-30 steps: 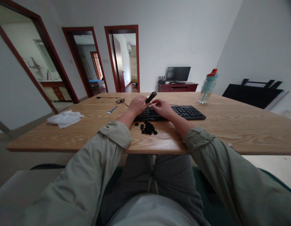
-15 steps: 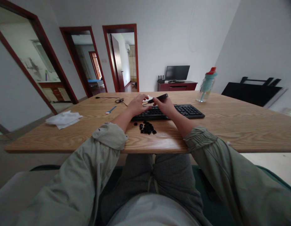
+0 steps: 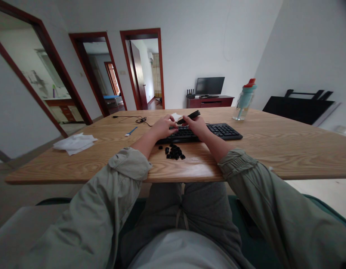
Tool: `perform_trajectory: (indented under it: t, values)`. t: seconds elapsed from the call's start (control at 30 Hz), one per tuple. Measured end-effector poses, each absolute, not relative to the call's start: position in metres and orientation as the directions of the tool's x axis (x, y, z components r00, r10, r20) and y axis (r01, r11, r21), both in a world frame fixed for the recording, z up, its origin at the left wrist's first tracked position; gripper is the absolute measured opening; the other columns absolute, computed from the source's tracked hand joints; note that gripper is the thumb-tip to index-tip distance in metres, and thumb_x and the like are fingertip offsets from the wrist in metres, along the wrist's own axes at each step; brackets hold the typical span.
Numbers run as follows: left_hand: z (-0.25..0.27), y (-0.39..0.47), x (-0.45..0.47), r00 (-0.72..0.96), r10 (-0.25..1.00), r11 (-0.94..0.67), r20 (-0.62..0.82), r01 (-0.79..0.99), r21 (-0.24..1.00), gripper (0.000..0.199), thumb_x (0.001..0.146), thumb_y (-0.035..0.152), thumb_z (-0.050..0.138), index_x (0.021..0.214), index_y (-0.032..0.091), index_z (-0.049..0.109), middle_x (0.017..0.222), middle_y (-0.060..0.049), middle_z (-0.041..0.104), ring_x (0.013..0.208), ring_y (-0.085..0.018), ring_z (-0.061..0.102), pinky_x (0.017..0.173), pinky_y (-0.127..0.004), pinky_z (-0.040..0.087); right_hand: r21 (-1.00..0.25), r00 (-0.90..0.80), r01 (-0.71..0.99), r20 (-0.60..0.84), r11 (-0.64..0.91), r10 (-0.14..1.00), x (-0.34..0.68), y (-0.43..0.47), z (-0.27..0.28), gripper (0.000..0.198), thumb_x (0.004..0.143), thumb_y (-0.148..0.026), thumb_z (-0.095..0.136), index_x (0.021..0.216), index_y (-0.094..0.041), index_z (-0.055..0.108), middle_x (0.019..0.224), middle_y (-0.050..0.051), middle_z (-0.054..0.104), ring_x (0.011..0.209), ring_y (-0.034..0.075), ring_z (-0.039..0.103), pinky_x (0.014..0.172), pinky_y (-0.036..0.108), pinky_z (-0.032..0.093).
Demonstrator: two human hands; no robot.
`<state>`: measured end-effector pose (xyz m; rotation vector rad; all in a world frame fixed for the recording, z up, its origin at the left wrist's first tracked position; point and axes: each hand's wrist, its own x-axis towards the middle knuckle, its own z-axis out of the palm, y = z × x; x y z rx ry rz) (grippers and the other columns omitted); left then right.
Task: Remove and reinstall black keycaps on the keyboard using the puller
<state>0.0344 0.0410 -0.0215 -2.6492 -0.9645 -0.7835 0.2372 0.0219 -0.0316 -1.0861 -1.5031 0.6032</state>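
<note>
A blue-handled brush (image 3: 132, 131) lies left of a person's left hand (image 3: 162, 127), fingers curled, any grip unclear; loose black keycaps (image 3: 175, 152) sit between the forearms; the right hand (image 3: 199, 127) grasps a dark tool (image 3: 192, 115) above the keyboard (image 3: 224, 130) beneath both hands.

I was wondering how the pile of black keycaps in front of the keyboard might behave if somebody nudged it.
The black keycaps would probably scatter rather than move together, since they lie loosely heaped. Each is likely light, being so small. Their blocky shapes suggest sliding more than rolling on the flat table.
</note>
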Motion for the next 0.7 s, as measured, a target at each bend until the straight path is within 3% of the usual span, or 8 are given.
perform_trajectory:
  t: [0.3, 0.7]
  values:
    - [-0.0244, 0.0446, 0.0332, 0.688, 0.539, -0.771, 0.486, 0.635, -0.044, 0.02, 0.086, 0.03, 0.062, 0.094, 0.021, 0.078, 0.124, -0.009, 0.061, 0.115, -0.024, 0.058, 0.105, -0.039, 0.045, -0.862, 0.039, 0.324, 0.424, 0.39, 0.905, 0.236, 0.0194, -0.0328, 0.041, 0.083, -0.049, 0.062, 0.091, -0.01, 0.071, 0.078, 0.009, 0.074, 0.065, 0.015, 0.063, 0.062, 0.025, 0.047]
    - [-0.0238, 0.0454, 0.0339, 0.704, 0.526, -0.764, 0.478, 0.638, -0.099, 0.019, 0.085, 0.027, 0.062, 0.094, 0.022, 0.077, 0.125, -0.008, 0.062, 0.118, -0.026, 0.056, 0.106, -0.042, 0.044, -0.834, 0.04, 0.373, 0.453, 0.408, 0.89, 0.2352, 0.0153, -0.0297, 0.036, 0.084, -0.046, 0.061, 0.086, -0.011, 0.071, 0.077, 0.007, 0.073, 0.072, 0.016, 0.065, 0.066, 0.024, 0.047]
